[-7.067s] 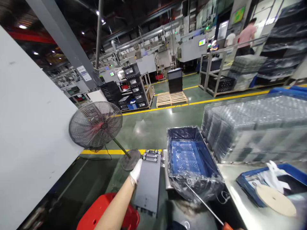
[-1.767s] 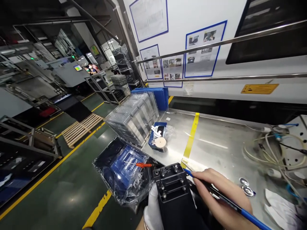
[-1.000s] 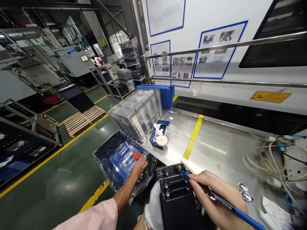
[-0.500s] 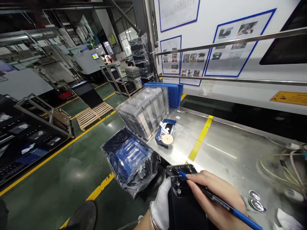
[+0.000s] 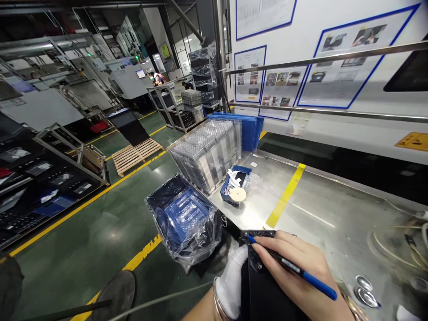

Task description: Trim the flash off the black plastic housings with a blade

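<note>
My left hand (image 5: 230,283), in a white glove, grips the left side of a black rectangular part (image 5: 265,296) at the bottom of the view. Bare and pinched shut, my right hand (image 5: 301,265) holds a blue and black marker pen (image 5: 316,284) slanting across the part. The pen's blue tip end lies at the part's far end, near its left corner; whether the point touches the surface I cannot tell. My right fingers cover most of the holes and fittings at that end.
A metal workbench (image 5: 310,214) carries yellow tape (image 5: 286,196), a small blue bin (image 5: 227,196) with a phone and a round disc, and wrapped stacked trays (image 5: 207,151). Shiny round metal pieces (image 5: 366,292) lie right. Left of the bench stands a plastic-lined crate (image 5: 183,218) holding blue pieces.
The pen tip has shifted toward the part's far left corner, and my right hand now covers more of that end. My view has turned slightly left.
</note>
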The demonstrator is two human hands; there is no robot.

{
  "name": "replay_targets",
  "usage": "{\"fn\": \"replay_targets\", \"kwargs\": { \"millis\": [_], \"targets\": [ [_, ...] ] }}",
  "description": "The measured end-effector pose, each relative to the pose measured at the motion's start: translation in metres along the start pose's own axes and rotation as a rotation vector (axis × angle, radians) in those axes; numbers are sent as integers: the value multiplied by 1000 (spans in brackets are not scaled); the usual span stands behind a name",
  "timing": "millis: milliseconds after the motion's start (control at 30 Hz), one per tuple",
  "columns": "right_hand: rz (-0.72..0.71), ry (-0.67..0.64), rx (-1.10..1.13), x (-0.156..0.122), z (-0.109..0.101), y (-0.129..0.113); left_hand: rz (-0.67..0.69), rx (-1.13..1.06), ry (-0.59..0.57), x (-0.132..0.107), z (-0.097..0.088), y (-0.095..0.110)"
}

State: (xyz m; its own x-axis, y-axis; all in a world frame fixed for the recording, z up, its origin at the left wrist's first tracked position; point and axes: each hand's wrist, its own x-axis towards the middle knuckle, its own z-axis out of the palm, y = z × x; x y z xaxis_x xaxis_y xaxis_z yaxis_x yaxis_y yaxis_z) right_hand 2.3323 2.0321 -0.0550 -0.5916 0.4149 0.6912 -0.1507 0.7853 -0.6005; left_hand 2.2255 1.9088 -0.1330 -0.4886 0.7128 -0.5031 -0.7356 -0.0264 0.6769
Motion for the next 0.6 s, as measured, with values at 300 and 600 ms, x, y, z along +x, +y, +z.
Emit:
{"fn": "replay_targets", "kwargs": {
  "millis": [300,600],
  "targets": [
    [63,36,-8,-19,-8,-14,-167,-175,-225,-3,14,8],
    [-27,-20,-5,-22,-4,-14,-184,-225,-309,-8,22,16]
  ]
}}
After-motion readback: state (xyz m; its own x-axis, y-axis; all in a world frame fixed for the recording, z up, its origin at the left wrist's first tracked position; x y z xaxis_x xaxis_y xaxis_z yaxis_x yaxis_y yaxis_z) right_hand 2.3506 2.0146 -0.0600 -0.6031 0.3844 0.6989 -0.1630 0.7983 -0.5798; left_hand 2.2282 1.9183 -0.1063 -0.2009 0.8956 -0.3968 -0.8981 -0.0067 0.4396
